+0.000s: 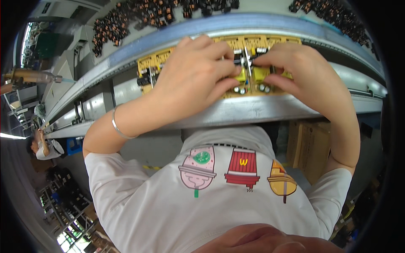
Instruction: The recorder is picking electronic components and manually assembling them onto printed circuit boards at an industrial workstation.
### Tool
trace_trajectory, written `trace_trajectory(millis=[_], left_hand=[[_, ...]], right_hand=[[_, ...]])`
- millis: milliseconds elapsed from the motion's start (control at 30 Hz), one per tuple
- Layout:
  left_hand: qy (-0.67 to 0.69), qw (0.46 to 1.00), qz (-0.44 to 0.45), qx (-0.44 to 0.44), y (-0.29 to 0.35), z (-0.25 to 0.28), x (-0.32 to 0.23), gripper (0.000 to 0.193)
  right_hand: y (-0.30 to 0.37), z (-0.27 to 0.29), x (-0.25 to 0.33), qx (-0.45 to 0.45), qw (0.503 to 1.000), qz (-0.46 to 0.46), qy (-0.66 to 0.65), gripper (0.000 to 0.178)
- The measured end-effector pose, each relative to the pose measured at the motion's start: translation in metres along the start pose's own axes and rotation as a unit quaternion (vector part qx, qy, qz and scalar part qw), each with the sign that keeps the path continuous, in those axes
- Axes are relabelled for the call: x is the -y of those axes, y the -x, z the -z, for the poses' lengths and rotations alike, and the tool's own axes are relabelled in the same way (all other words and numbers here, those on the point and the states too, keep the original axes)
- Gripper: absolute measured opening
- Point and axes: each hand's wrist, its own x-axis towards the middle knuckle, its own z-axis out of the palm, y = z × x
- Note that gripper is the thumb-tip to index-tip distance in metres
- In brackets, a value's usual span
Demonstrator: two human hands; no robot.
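Overhanging tan circuit-board panel [159, 55]: left hand [196, 71], right hand [306, 69]; cannot tell whether fingers [224, 86] grasp. Probably light, stiff, fragile; hold by edges.

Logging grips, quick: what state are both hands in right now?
Left hand: curled over the board; grip cannot be told.
Right hand: half-curled over the board; grip cannot be told.

plain ol' grey floor [24, 181] curving down the left side, super bright white strip light [12, 136] at the far left, glowing window panes [67, 241] at lower left, metal racks [81, 217] right beside them, blue stool [74, 146] further up, some brown cardboard boxes [314, 147] low on the right
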Motion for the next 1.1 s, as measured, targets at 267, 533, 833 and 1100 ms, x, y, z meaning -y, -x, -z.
trace_trajectory(millis=[267, 533, 833, 1100], left_hand=[[-0.041, 0.976, -0.001, -0.212, -0.058, 0.028, 0.066, 0.023], [-0.053, 0.965, 0.089, -0.241, -0.114, 0.024, 0.172, 0.027], [-0.04, 0.956, 0.117, -0.265, -0.117, 0.024, 0.191, 0.019], [0.236, 0.9, 0.122, -0.345, -0.068, 0.042, 0.133, 0.019]], right_hand=[[-0.048, 0.074, -0.082, -0.217, 0.96, -0.153, 0.089, 0.028], [-0.062, 0.089, -0.179, -0.321, 0.912, -0.227, 0.121, 0.045], [-0.049, 0.083, -0.228, -0.347, 0.869, -0.13, 0.327, 0.04], [-0.058, 0.034, -0.044, -0.293, 0.95, 0.002, -0.111, 0.039]])
